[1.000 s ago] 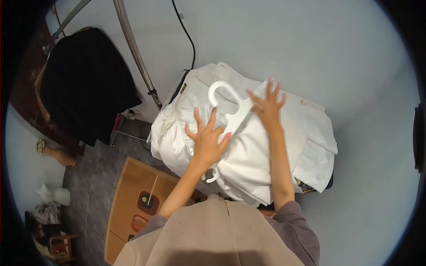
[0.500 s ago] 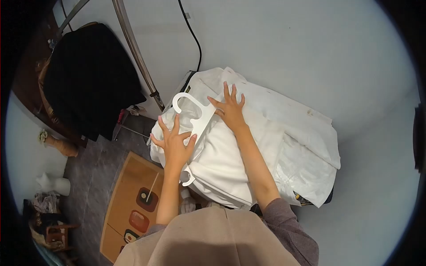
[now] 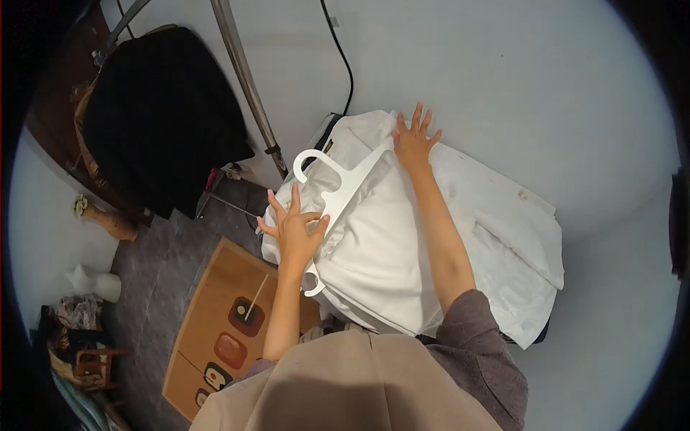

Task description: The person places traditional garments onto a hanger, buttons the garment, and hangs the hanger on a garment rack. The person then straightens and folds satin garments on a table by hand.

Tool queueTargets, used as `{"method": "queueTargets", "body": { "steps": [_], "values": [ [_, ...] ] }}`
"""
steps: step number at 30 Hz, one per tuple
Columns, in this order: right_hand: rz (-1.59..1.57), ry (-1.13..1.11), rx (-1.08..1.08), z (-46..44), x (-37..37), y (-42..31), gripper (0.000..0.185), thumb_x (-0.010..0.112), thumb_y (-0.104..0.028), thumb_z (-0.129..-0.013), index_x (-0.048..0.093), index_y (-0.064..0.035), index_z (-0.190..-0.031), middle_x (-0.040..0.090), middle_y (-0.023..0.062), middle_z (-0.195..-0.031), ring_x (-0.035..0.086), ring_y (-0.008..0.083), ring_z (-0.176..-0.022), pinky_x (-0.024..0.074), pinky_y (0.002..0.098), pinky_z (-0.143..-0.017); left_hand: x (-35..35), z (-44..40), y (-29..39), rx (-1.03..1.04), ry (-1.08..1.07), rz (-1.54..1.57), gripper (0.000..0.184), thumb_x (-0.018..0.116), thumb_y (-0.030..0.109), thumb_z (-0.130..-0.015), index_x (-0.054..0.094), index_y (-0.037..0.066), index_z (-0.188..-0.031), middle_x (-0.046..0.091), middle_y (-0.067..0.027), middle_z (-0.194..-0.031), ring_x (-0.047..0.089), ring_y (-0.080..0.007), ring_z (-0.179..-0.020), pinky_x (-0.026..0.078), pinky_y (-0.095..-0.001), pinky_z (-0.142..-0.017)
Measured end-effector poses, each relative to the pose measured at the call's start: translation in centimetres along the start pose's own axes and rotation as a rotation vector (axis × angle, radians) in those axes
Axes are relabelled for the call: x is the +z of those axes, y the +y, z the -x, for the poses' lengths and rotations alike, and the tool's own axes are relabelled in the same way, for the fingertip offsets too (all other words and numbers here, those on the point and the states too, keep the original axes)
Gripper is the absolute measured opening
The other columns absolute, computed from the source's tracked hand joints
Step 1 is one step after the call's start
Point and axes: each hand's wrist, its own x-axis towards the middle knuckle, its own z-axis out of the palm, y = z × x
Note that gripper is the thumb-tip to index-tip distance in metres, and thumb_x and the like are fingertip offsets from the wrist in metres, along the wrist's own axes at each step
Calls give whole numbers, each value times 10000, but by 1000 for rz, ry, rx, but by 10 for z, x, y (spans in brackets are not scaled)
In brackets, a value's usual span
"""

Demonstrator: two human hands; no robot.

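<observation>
A white plastic clothes hanger [image 3: 346, 185] lies slantwise over a white garment [image 3: 381, 248], its hook toward the upper left. My left hand [image 3: 293, 233] pinches the hanger's bar below the hook between thumb and index finger, the other fingers raised. At the hanger's upper end, my right hand [image 3: 415, 147] has its thumb and a finger closed at the tip, with the remaining fingers spread over the garment's far edge. The hanger's lower end curls out beside my left wrist. Thin clear plastic [image 3: 514, 287] lies with the white cloth on the right.
A metal pole [image 3: 248, 86] rises behind the pile on the left, near a hanging black garment [image 3: 162, 122]. A black cable [image 3: 345, 65] runs down the wall. Below left are a brown patterned mat [image 3: 198, 323], a vase [image 3: 108, 219] and a small wooden chair [image 3: 97, 363].
My right hand has moved up and right from beside the hook to the hanger's upper end. My left hand keeps its pinch on the bar. The whole view has shifted slightly.
</observation>
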Motion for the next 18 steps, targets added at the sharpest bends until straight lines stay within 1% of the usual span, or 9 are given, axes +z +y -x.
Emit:
{"method": "queueTargets", "body": {
  "steps": [2, 5, 8, 11, 14, 17, 18],
  "values": [
    [2, 21, 11, -7, 5, -2, 437, 604, -244, -872, 522, -202, -1299, 18, 141, -1549, -10, 391, -1412, 106, 722, -986, -2, -3, -4, -5, -3, -5, 207, 702, 339, -720, 757, 142, -754, 382, -122, -1449, 29, -421, -1403, -84, -686, -982],
    [-132, 27, 16, -11, -7, -4, 290, 704, -282, -777, 679, -147, -1033, 195, 122, -1519, 71, 364, -1411, 101, 705, -1005, -2, -6, -15, -14, 6, -12, 199, 702, 337, -719, 756, 147, -739, 384, -120, -1449, 36, -422, -1402, -77, -689, -980],
    [-236, 18, 45, -18, -16, 1, 153, 748, -267, -726, 720, -127, -779, 333, 94, -1467, 124, 337, -1407, 86, 690, -1010, -1, -8, -19, -40, -10, -3, 208, 702, 347, -716, 754, 146, -726, 393, -122, -1442, 48, -425, -1399, -68, -690, -981],
    [-175, 73, -54, -19, -33, -1, 97, 758, -211, -697, 710, -128, -682, 431, 69, -1405, 172, 323, -1398, 82, 680, -1010, 1, -10, -20, -71, -36, -4, 204, 714, 362, -723, 754, 163, -739, 381, -87, -1456, 42, -398, -1409, -60, -699, -985],
    [-119, 175, -72, -25, -60, -1, 57, 744, -157, -679, 705, -125, -654, 457, 53, -1382, 197, 319, -1391, 94, 670, -1008, 1, -14, -19, -86, -43, 11, 222, 702, 368, -710, 754, 152, -729, 409, -118, -1432, 77, -423, -1398, -36, -704, -983],
    [-36, 305, -106, -33, -83, 9, 41, 731, -133, -667, 697, -124, -646, 471, 31, -1366, 225, 318, -1381, 96, 664, -1005, 7, -18, -25, -99, -22, 31, 208, 705, 359, -708, 753, 157, -728, 412, -113, -1431, 87, -417, -1399, -23, -707, -989],
    [-32, 322, -110, -34, -94, 10, 69, 720, -135, -675, 680, -123, -620, 471, 21, -1368, 231, 316, -1378, 90, 663, -1002, 9, -20, -26, -104, -3, 31, 192, 710, 344, -707, 747, 155, -717, 418, -110, -1426, 93, -408, -1399, -11, -704, -997]
  ]
}}
